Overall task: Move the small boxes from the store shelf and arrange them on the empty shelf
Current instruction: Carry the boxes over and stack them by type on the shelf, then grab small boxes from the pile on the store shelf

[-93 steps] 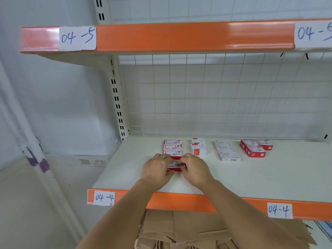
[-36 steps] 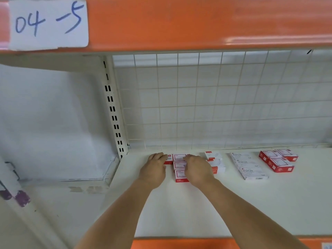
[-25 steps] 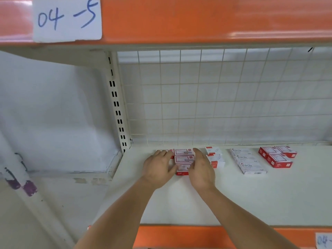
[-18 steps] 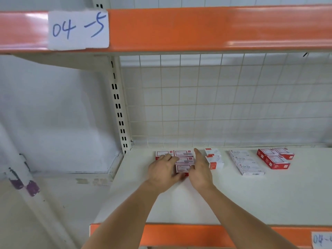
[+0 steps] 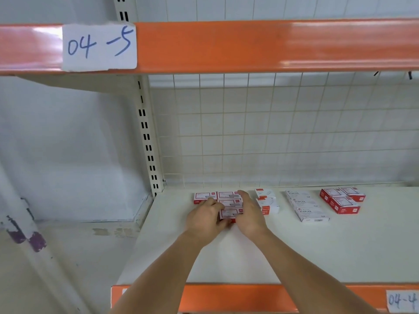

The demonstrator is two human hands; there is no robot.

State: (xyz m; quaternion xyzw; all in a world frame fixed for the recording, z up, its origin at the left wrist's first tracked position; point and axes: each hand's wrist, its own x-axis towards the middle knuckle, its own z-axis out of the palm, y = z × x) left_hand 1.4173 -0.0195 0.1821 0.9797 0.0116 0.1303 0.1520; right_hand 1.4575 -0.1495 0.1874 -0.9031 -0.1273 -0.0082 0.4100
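A column of three small red-and-white boxes [image 5: 229, 203] lies near the back left of the white shelf [image 5: 317, 250], with one more red-and-white box [image 5: 202, 196] beside its far end. My left hand [image 5: 205, 220] presses against the column's left side, its thumb at the front of the nearest box. My right hand [image 5: 249, 215] lies with straight fingers along the column's right side. Neither hand lifts a box.
Further right on the shelf are white-and-orange boxes [image 5: 264, 201], a row of white staples boxes [image 5: 307, 208] and red boxes [image 5: 342, 200]. A wire grid [image 5: 272, 132] closes the back. The orange edge of the upper shelf [image 5: 249, 44] hangs overhead. A slotted upright [image 5: 147, 143] stands left.
Both hands have stayed on the red-and-white column, shifting slightly nearer along its sides. My view has pulled back, so the shelf's orange front edge shows again.
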